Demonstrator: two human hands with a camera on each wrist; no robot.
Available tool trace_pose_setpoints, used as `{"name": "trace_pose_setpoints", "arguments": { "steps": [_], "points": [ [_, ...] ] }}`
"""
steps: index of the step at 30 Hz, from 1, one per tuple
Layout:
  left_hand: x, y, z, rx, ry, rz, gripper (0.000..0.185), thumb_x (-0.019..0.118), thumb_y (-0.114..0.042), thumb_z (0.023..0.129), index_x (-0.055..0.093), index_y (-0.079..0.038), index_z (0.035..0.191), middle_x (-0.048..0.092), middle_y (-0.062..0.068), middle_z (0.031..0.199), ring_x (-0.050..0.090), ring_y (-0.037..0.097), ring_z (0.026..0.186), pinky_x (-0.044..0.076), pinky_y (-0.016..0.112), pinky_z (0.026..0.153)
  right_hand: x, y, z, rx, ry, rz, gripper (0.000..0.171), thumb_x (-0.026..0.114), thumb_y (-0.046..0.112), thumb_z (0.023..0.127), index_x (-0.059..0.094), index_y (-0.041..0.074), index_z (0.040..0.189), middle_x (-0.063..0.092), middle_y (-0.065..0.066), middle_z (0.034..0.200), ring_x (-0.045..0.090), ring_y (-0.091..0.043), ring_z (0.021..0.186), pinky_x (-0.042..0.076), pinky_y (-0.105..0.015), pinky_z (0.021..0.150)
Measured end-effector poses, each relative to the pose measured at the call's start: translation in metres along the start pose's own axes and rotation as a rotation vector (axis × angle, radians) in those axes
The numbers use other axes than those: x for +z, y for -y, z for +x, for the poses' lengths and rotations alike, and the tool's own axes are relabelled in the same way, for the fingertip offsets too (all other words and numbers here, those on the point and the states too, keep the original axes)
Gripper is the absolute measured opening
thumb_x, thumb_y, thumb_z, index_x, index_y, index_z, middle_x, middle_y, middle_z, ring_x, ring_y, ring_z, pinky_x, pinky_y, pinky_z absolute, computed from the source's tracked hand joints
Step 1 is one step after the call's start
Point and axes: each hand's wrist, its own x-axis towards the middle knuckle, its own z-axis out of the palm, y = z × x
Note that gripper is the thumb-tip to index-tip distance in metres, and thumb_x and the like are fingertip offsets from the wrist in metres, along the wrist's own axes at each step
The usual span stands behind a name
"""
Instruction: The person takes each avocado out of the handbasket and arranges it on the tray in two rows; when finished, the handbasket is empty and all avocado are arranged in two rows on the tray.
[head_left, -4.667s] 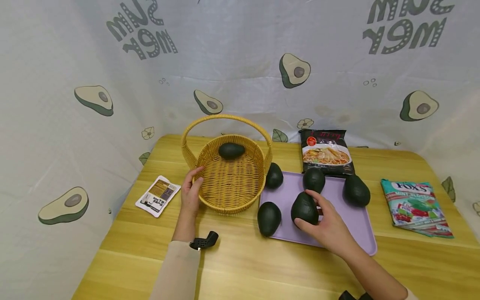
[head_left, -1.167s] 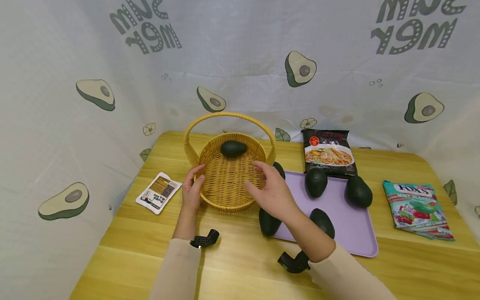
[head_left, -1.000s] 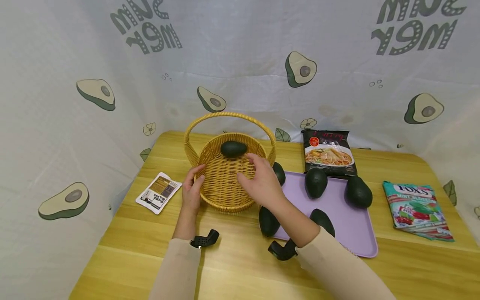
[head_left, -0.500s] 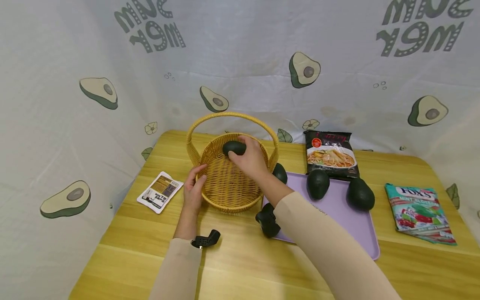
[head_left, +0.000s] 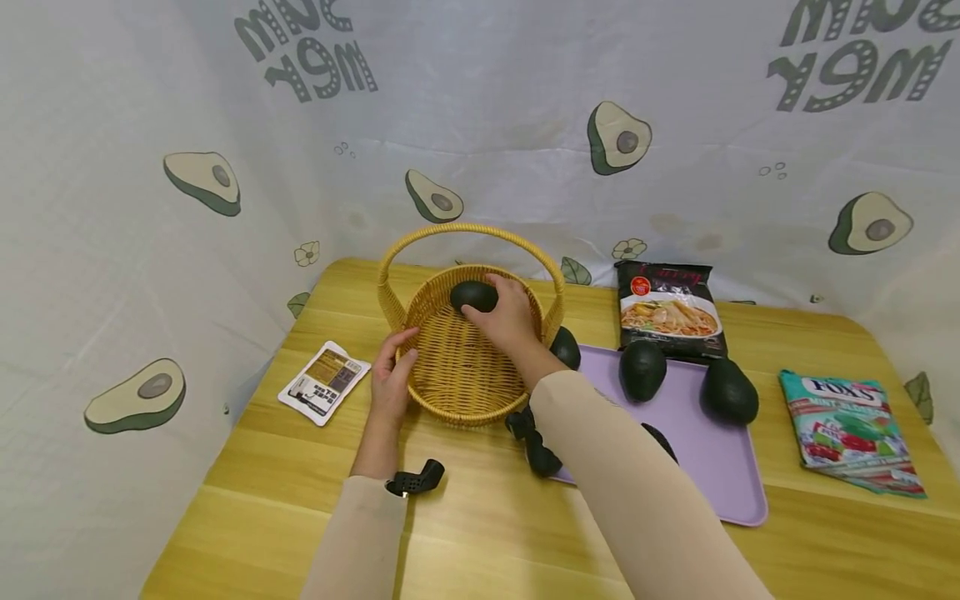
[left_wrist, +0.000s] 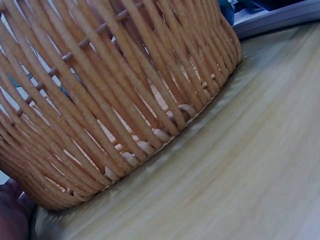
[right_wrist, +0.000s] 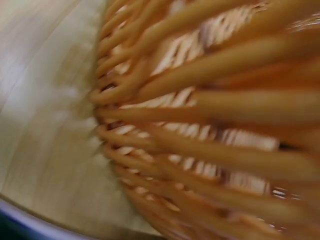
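Observation:
A round yellow wicker basket (head_left: 465, 367) with a tall arched handle stands on the table. My left hand (head_left: 388, 385) holds its left rim. At the basket's back inside lies one dark green avocado (head_left: 471, 297). My right hand (head_left: 513, 321) reaches in over the right side and grips this avocado between thumb and fingers. In the left wrist view the basket's woven wall (left_wrist: 115, 85) fills the upper left, with part of my left hand (left_wrist: 12, 215) at the edge. The right wrist view shows only blurred wicker wall (right_wrist: 210, 110) and table.
Right of the basket lies a lilac tray (head_left: 731, 475) with several avocados, some partly hidden by my right arm. Behind it is a black noodle packet (head_left: 670, 312). A teal candy bag (head_left: 851, 433) lies far right, a white pouch (head_left: 324, 382) left.
My right hand has let go of an avocado on the tray, moved left into the basket and taken hold of the avocado there. The left hand stays at the rim.

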Motion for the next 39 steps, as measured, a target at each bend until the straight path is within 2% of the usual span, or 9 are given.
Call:
{"name": "trace_pose_setpoints", "arguments": {
  "steps": [3,10,14,20,25,29,34,39],
  "points": [
    [0.000,0.001,0.001,0.007,0.004,-0.003,0.038,0.048,0.001,0.098,0.055,0.015,0.133,0.053,0.028,0.142,0.045,0.017,0.139,0.022,0.045,0.124,0.004,-0.003,0.003,-0.011,0.008,-0.041,0.073,0.074,0.041,0.093,0.043,0.020,0.155,0.036,-0.012,0.161,0.036,-0.037,0.146,0.041,-0.058,0.113],
    [-0.001,0.003,0.001,0.023,0.006,-0.006,0.038,0.049,0.000,0.097,0.057,0.013,0.132,0.054,0.027,0.141,0.047,0.016,0.137,0.022,0.043,0.124,0.012,-0.006,0.006,-0.034,0.028,-0.128,0.083,0.077,0.047,0.088,0.040,0.021,0.157,0.040,-0.012,0.159,0.032,-0.038,0.148,0.039,-0.057,0.115],
    [-0.001,0.002,0.001,0.028,0.003,-0.004,0.037,0.050,0.000,0.097,0.058,0.012,0.131,0.057,0.023,0.138,0.049,0.010,0.133,0.024,0.039,0.123,0.015,-0.007,0.007,-0.020,0.025,-0.124,0.082,0.079,0.048,0.086,0.043,0.022,0.155,0.043,-0.013,0.153,0.036,-0.039,0.142,0.042,-0.058,0.110],
    [0.000,0.001,0.000,0.015,-0.012,-0.011,0.036,0.050,0.001,0.097,0.059,0.012,0.131,0.061,0.011,0.134,0.050,0.009,0.131,0.027,0.036,0.120,0.019,-0.007,0.008,-0.030,0.039,-0.073,0.074,0.079,0.037,0.090,0.045,0.018,0.153,0.049,-0.013,0.150,0.050,-0.036,0.136,0.044,-0.053,0.110],
    [0.000,0.000,0.000,0.009,-0.009,-0.010,0.037,0.049,0.002,0.098,0.057,0.014,0.131,0.058,0.019,0.136,0.051,0.009,0.130,0.028,0.036,0.120,0.020,-0.008,0.008,-0.006,0.056,-0.055,0.070,0.076,0.035,0.092,0.044,0.020,0.153,0.048,-0.016,0.144,0.056,-0.038,0.128,0.048,-0.055,0.106],
    [0.001,0.000,0.000,0.009,-0.008,-0.004,0.037,0.047,0.004,0.097,0.056,0.015,0.131,0.056,0.022,0.138,0.050,0.008,0.130,0.029,0.036,0.119,0.021,-0.008,0.008,0.004,0.066,-0.058,0.070,0.076,0.037,0.092,0.044,0.021,0.153,0.049,-0.016,0.145,0.056,-0.038,0.128,0.049,-0.054,0.106],
    [0.001,0.000,0.000,0.016,-0.009,-0.004,0.037,0.047,0.005,0.097,0.056,0.015,0.131,0.056,0.023,0.138,0.050,0.008,0.130,0.028,0.034,0.119,0.021,-0.008,0.010,-0.020,0.083,-0.064,0.070,0.075,0.034,0.093,0.043,0.017,0.153,0.052,-0.015,0.148,0.054,-0.035,0.133,0.048,-0.052,0.107],
    [0.001,-0.001,0.000,0.025,-0.002,-0.012,0.037,0.046,0.006,0.097,0.056,0.016,0.132,0.053,0.030,0.138,0.051,0.008,0.128,0.029,0.035,0.118,0.020,-0.007,0.010,-0.053,0.087,-0.048,0.066,0.075,0.033,0.094,0.046,0.015,0.150,0.053,-0.015,0.145,0.055,-0.034,0.130,0.049,-0.051,0.106]
  ]
}}
